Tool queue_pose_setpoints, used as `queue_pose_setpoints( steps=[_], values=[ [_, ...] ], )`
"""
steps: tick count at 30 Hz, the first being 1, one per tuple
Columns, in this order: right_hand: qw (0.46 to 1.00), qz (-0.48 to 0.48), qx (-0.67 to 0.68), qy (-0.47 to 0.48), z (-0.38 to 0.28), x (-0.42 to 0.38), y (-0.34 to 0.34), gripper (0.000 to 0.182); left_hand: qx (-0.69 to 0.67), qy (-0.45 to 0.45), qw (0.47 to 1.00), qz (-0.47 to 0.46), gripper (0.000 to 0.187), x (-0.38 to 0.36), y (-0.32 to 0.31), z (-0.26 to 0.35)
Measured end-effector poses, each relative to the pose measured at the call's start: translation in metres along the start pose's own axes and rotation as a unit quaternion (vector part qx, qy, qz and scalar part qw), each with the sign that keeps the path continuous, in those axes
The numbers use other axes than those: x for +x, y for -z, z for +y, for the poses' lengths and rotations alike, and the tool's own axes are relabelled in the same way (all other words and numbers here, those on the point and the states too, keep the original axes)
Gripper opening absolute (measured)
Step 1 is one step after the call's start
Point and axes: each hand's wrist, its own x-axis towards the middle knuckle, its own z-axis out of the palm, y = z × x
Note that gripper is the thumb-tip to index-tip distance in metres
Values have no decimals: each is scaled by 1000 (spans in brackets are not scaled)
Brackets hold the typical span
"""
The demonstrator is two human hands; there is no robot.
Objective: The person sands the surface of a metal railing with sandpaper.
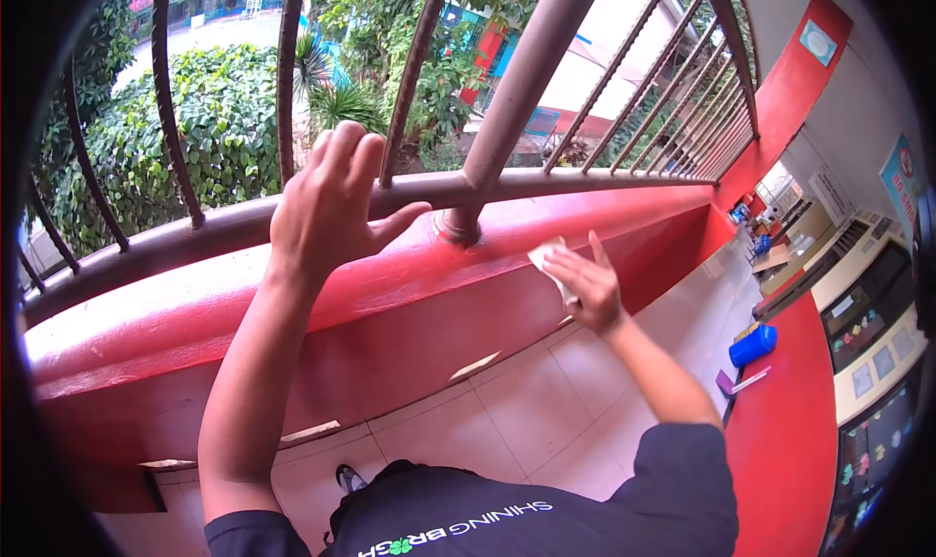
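My left hand (pixel 331 201) is raised in front of the brown metal railing (pixel 507 182), fingers spread, holding nothing and close to the lower rail. My right hand (pixel 585 284) presses a small white cloth (pixel 546 258) flat against the side of the red painted wall ledge (pixel 390 294), just below the base of a thick railing post (pixel 460 224). My dark shirt with white lettering shows at the bottom of the view.
Curved railing bars (pixel 166 99) run along the ledge, with green bushes beyond. A tiled floor (pixel 546 401) lies below. A blue bucket (pixel 753 345) and a purple item stand on the floor at right, beside a red wall (pixel 790 440) with posters.
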Motion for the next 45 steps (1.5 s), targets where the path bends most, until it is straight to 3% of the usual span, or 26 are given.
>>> queue_pose_setpoints(
  steps=[2,4,6,8,10,14,16,19,23,25,27,30,34,37,38,39,41,42,45],
  values=[
    [983,23,53,-176,-34,-97,-32,53,13,-25,998,64,59,2,3,4],
    [933,-38,121,-336,-80,-199,-64,56,56,-71,991,95,63,20,1,18],
    [850,-111,198,-475,-139,-259,-68,43,26,-84,992,92,77,61,-3,52],
    [844,-169,153,-485,-185,-350,-89,27,82,-65,990,91,79,95,-25,65],
    [710,-231,231,-624,-230,-408,-82,24,122,-68,987,80,81,93,-40,69],
    [591,-249,220,-735,-307,-531,-42,22,138,-42,989,24,83,47,-51,61],
    [464,-286,201,-814,-328,-599,-17,22,150,-64,987,2,77,29,-47,57],
    [485,-289,192,-803,-286,-624,-21,22,125,-118,985,0,74,32,-35,55],
    [515,-290,160,-791,-253,-655,-17,22,93,15,995,39,82,52,-53,85],
    [530,-292,140,-784,-241,-668,-7,22,91,34,995,30,89,41,-64,93],
    [575,-213,167,-772,-215,-620,-26,21,95,12,995,35,85,23,-61,95],
    [635,-183,234,-713,-188,-557,-53,23,102,-64,993,-12,77,2,-63,86],
    [690,-236,267,-630,-182,-488,-54,28,33,50,995,82,72,34,-65,109],
    [669,-248,252,-654,-191,-512,-66,23,114,31,992,40,69,25,-73,127],
    [670,-250,250,-652,-195,-525,-61,23,106,7,994,-13,53,13,-74,128],
    [670,-233,257,-657,-199,-538,-57,24,107,11,994,-11,53,1,-74,126],
    [667,-215,267,-662,-209,-552,-51,24,25,7,999,-41,32,-18,-72,123],
    [638,-227,283,-679,-211,-559,-43,23,15,-5,999,43,18,-24,-72,125],
    [593,-244,269,-719,-207,-584,-43,22,-53,-9,998,39,14,-33,-77,112]
  ],
)
